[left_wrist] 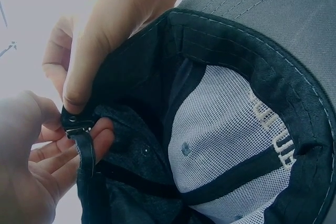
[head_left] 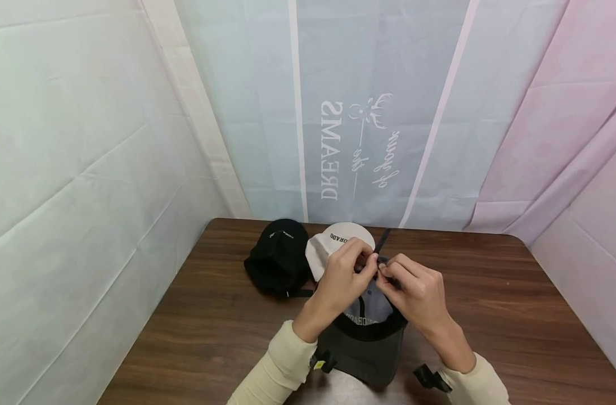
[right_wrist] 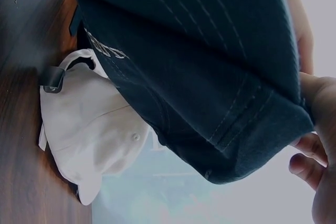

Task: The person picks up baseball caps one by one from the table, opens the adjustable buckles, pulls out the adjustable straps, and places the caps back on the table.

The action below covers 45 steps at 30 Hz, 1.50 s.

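Note:
A dark grey baseball cap (head_left: 363, 354) is held up between both hands, its hollow inside facing me and its brim toward my body. My left hand (head_left: 344, 275) pinches the cap's back strap beside a small metal buckle (left_wrist: 76, 128). On the other side of that buckle, my right hand (head_left: 416, 287) grips the strap end and cap edge with thumb and fingers. A loose dark strap tail (head_left: 382, 239) sticks up past the fingertips. The left wrist view shows the pale mesh lining (left_wrist: 226, 114) and the strap (left_wrist: 85, 156).
Behind the held cap stands a white cap (head_left: 320, 250) with dark lettering. Left of it sits a black cap (head_left: 279, 253), its strap lying on the brown wooden table (head_left: 206, 315). Printed cloth curtains (head_left: 257, 112) hang around the table's back and sides.

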Tool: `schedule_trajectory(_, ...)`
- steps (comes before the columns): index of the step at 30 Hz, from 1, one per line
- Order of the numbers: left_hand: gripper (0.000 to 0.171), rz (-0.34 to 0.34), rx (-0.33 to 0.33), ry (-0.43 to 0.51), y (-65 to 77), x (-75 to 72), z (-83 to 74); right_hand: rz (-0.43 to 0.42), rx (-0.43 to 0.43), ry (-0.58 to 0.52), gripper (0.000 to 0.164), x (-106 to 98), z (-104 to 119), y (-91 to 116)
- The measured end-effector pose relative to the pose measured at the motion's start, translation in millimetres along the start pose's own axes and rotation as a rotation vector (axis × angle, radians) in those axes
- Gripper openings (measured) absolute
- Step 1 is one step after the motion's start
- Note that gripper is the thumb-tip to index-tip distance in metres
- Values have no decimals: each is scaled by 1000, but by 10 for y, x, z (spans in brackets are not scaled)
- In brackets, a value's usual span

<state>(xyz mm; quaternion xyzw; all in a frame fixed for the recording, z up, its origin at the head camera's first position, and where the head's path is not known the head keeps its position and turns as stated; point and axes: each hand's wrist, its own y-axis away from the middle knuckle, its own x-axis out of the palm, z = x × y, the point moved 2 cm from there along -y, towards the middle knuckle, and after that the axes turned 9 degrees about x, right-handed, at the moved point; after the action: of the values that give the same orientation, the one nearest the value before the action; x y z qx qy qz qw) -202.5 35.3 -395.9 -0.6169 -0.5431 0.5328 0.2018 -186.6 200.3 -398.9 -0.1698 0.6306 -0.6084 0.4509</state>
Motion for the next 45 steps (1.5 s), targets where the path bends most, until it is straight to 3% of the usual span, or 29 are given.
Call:
schedule_trajectory(9, 8, -54, -75, 24, -16, -90, 92, 13, 2, -11, 32, 5, 39, 0)
schedule_trajectory(27, 4, -33, -66, 51, -7, -125, 103, 54, 131, 79, 25, 6, -8, 38)
schedule_trajectory(36, 12, 62, 52, 68, 22, -111, 160, 99, 231, 89, 8, -10, -33, 59)
schedule_trajectory(41, 24, 142, 57, 63, 54, -108, 159, 109, 258, 97, 11, -12, -41, 75)
schedule_trajectory(45, 24, 168, 54, 56, 66, -112, 147, 112, 248, 114, 15, -12, -43, 92)
